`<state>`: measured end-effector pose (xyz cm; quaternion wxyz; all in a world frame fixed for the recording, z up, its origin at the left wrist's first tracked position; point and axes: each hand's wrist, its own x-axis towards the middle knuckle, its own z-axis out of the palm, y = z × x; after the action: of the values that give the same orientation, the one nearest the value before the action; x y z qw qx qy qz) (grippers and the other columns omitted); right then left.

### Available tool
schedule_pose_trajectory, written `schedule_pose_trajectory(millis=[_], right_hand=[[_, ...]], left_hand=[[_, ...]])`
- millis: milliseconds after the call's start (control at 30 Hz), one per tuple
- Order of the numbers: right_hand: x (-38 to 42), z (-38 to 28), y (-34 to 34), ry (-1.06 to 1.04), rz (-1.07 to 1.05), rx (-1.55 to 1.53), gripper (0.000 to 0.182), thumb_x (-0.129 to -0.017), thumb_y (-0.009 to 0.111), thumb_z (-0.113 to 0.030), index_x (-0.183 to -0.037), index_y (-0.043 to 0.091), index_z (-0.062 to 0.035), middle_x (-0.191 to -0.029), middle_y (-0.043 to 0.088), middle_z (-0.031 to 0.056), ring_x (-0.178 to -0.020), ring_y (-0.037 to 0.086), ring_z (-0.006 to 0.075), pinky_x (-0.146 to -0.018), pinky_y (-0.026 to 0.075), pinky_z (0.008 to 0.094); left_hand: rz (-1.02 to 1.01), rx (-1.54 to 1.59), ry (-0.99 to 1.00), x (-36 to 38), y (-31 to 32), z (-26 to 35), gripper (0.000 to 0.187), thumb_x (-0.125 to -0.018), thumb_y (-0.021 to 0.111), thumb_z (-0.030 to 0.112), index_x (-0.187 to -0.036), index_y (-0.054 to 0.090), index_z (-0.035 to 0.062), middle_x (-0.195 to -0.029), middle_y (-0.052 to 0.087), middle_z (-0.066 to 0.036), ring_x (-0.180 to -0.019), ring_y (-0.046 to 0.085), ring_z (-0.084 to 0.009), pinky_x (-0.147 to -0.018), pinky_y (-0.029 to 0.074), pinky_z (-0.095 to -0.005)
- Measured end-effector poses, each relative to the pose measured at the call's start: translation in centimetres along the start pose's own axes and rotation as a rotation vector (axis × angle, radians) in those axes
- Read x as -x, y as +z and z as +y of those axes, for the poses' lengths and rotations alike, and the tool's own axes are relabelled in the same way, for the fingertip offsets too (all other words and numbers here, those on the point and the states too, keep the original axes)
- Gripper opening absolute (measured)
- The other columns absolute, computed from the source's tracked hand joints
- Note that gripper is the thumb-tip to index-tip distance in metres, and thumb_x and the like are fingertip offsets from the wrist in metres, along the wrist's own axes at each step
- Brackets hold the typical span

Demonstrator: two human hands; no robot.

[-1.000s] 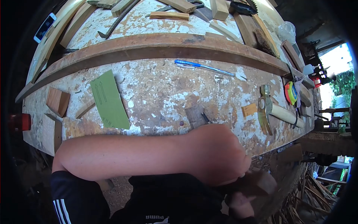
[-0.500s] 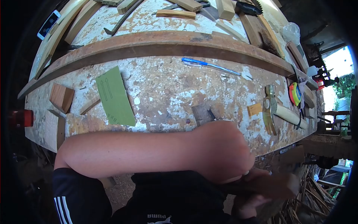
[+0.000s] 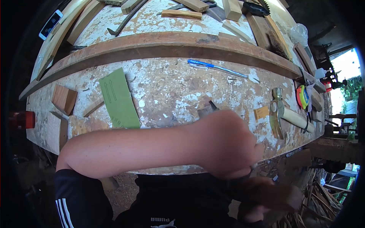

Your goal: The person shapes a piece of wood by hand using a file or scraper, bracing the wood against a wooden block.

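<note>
My left forearm reaches across the front of the workbench from the left. My left hand (image 3: 234,146) is closed at its end, back towards me, just above and beside a blurred wooden block (image 3: 283,197). Its fingers curl down out of sight, so what they hold is hidden. Low at the right, my right hand (image 3: 253,212) grips that block off the bench's front edge, partly in shadow. Beyond my left hand, a small dark piece (image 3: 207,110) lies on the bench. A claw hammer (image 3: 276,114) and a small tan piece (image 3: 261,112) rest to its right.
A long wooden beam (image 3: 163,45) spans the workbench (image 3: 163,87). Nearer lie a blue pen (image 3: 216,68), green sandpaper sheet (image 3: 119,99), wood block (image 3: 64,99) and tape measure (image 3: 302,97). A pry bar (image 3: 127,21), phone (image 3: 50,25) and handsaw (image 3: 255,8) lie farther back.
My left hand has moved up and slightly away from my body, over the bench edge. The wooden block in my right hand has shifted slightly down and is blurred.
</note>
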<state>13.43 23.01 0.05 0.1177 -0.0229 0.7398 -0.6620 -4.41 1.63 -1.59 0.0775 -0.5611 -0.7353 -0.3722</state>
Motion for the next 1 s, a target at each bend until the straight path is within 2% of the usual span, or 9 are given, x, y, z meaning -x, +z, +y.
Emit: schedule_pose_trajectory(millis=[67, 167, 267, 300, 333, 367, 467, 667, 1000], right_hand=[[-1.4, 1.9, 1.4, -0.433, 0.021, -0.429, 0.067, -0.083, 0.060, -0.054, -0.124, 0.048, -0.0028, -0.108, 0.056, 0.0139, -0.104, 0.056, 0.0302, -0.090, 0.045, 0.0458], [-0.3, 3.3, -2.5, -0.273, -0.234, 0.874, 0.064, -0.086, 0.071, -0.042, -0.129, 0.044, -0.0010, -0.105, 0.062, 0.0142, -0.098, 0.063, 0.0240, -0.091, 0.049, 0.0388], [-2.9, 2.5, 0.3, -0.061, 0.120, -0.089, 0.097, -0.081, 0.062, -0.068, -0.143, 0.026, -0.0021, -0.097, 0.060, 0.0157, -0.085, 0.062, 0.0234, -0.076, 0.053, 0.0385], [-3.9, 1.4, 1.2, -0.076, 0.271, -0.202, 0.102, -0.079, 0.063, -0.069, -0.144, 0.020, -0.0036, -0.096, 0.060, 0.0165, -0.080, 0.062, 0.0227, -0.070, 0.053, 0.0361], [-4.7, 0.6, 1.8, -0.096, 0.423, -0.314, 0.107, -0.077, 0.064, -0.071, -0.145, 0.015, -0.0052, -0.095, 0.059, 0.0173, -0.075, 0.061, 0.0219, -0.064, 0.052, 0.0337], [-5.4, 0.4, 1.8, -0.129, 0.458, -0.331, 0.107, -0.077, 0.064, -0.071, -0.146, 0.012, -0.0061, -0.094, 0.059, 0.0177, -0.073, 0.060, 0.0213, -0.061, 0.051, 0.0330], [-5.7, 0.4, 1.9, -0.178, 0.517, -0.346, 0.105, -0.079, 0.063, -0.069, -0.145, 0.011, -0.0067, -0.089, 0.059, 0.0187, -0.067, 0.058, 0.0201, -0.057, 0.050, 0.0315], [-5.4, 1.3, 2.0, -0.151, 0.529, -0.220, 0.093, -0.080, 0.064, -0.067, -0.130, 0.027, 0.0021, -0.084, 0.058, 0.0187, -0.064, 0.058, 0.0200, -0.054, 0.050, 0.0301], [-8.2, -1.7, -0.2, -0.087, 0.602, -0.216, 0.102, -0.065, 0.070, -0.076, -0.118, 0.038, 0.0062, -0.080, 0.057, 0.0171, -0.062, 0.058, 0.0217, -0.051, 0.049, 0.0305]], left_hand=[[0.051, 0.047, -0.038, 0.1, -0.3, -0.2, 0.026, -0.067, 0.068, 0.027, -0.067, 0.048, 0.0095, -0.056, 0.048, -0.002, -0.049, 0.056, -0.0197, -0.041, 0.042, -0.0347], [0.195, 0.224, -0.083, -0.4, -1.8, -0.5, 0.026, -0.073, 0.065, 0.024, -0.067, 0.045, 0.0099, -0.057, 0.044, 0.000, -0.049, 0.051, -0.0148, -0.042, 0.039, -0.0324], [0.509, 0.469, -0.229, -1.1, -2.9, -2.6, 0.031, -0.091, 0.051, 0.025, -0.067, 0.037, 0.0112, -0.058, 0.034, 0.003, -0.050, 0.033, -0.0096, -0.043, 0.029, -0.0272], [0.577, 0.838, -0.497, -1.5, -4.0, -1.8, 0.034, -0.096, 0.041, 0.031, -0.067, 0.034, 0.0129, -0.058, 0.030, 0.004, -0.052, 0.027, -0.0096, -0.044, 0.025, -0.0250], [0.435, 0.899, -0.335, -0.7, -5.6, -4.0, 0.035, -0.098, 0.034, 0.035, -0.069, 0.031, 0.0151, -0.058, 0.026, 0.004, -0.052, 0.025, -0.0092, -0.047, 0.024, -0.0241], [0.470, 1.229, -0.321, -0.9, -5.9, -4.3, 0.035, -0.098, 0.034, 0.038, -0.071, 0.032, 0.0160, -0.060, 0.026, 0.004, -0.053, 0.024, -0.0085, -0.048, 0.023, -0.0237], [0.412, 1.422, -0.347, -1.9, -6.4, -2.4, 0.038, -0.101, 0.030, 0.044, -0.075, 0.032, 0.0157, -0.064, 0.028, 0.006, -0.056, 0.024, -0.0072, -0.050, 0.023, -0.0221], [0.287, 1.323, -0.377, -2.2, -4.7, -3.0, 0.041, -0.103, 0.025, 0.045, -0.076, 0.033, 0.0153, -0.063, 0.028, 0.005, -0.055, 0.024, -0.0067, -0.050, 0.023, -0.0221], [0.633, 1.297, -0.644, -2.1, -5.7, -3.6, 0.033, -0.104, 0.033, 0.035, -0.078, 0.033, 0.0146, -0.060, 0.029, 0.005, -0.049, 0.025, -0.0053, -0.046, 0.024, -0.0220]])
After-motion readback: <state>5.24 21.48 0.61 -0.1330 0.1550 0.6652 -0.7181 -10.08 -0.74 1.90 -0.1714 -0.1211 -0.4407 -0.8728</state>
